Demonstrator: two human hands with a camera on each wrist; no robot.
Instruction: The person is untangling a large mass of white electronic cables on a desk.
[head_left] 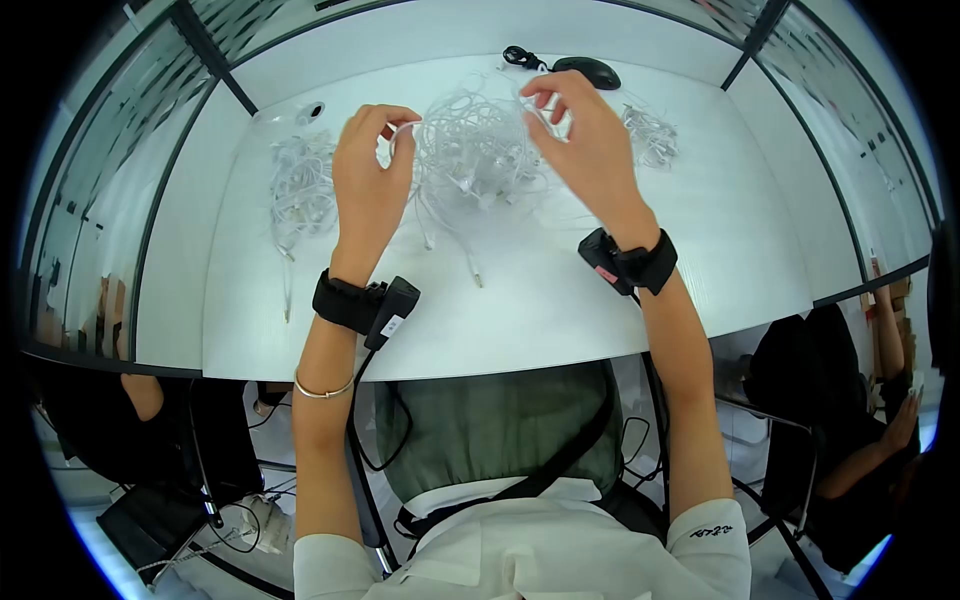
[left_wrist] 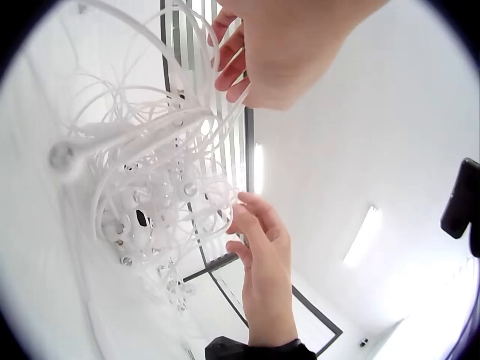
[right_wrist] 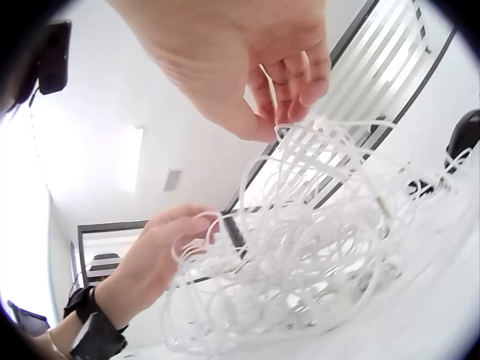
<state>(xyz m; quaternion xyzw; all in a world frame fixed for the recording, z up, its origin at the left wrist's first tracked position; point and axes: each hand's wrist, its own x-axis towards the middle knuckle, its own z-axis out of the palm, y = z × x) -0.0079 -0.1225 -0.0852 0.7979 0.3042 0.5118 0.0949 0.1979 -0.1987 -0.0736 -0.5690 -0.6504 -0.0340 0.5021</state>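
White cables (head_left: pixel 470 160), gathered in a loose, tangled heap, lie at the middle of the white worktop (head_left: pixel 730 240), between and below the two raised hands. Several strands trail from the heap toward the near edge, one ending in a small metallic plug (head_left: pixel 478 281). The left hand (head_left: pixel 374 165), at the heap's left side, has its fingers drawn narrow, pinching a strand between thumb and forefinger; in the right wrist view, thin loops arch from its fingertips down to the heap. The right hand (head_left: pixel 592 145), at the upper right of the heap, likewise has thumb and fingers closed narrowly on a strand, the other fingers bent; the strand's exact grip point is partly hidden.

To the left, a second tangle (head_left: pixel 302 185) of similar cable lies partly behind the left hand, with one end hanging toward the near edge. A small round item with a dark centre (head_left: pixel 312 112) lies just beyond it. To the right of the right hand is a smaller bundle (head_left: pixel 652 137). A black mouse (head_left: pixel 592 73) and its coiled black cord (head_left: pixel 520 57) lie near the low rear panel (head_left: pixel 440 45). Each wrist bears a strapped camera; a bracelet (head_left: pixel 323 394) encircles the left forearm.
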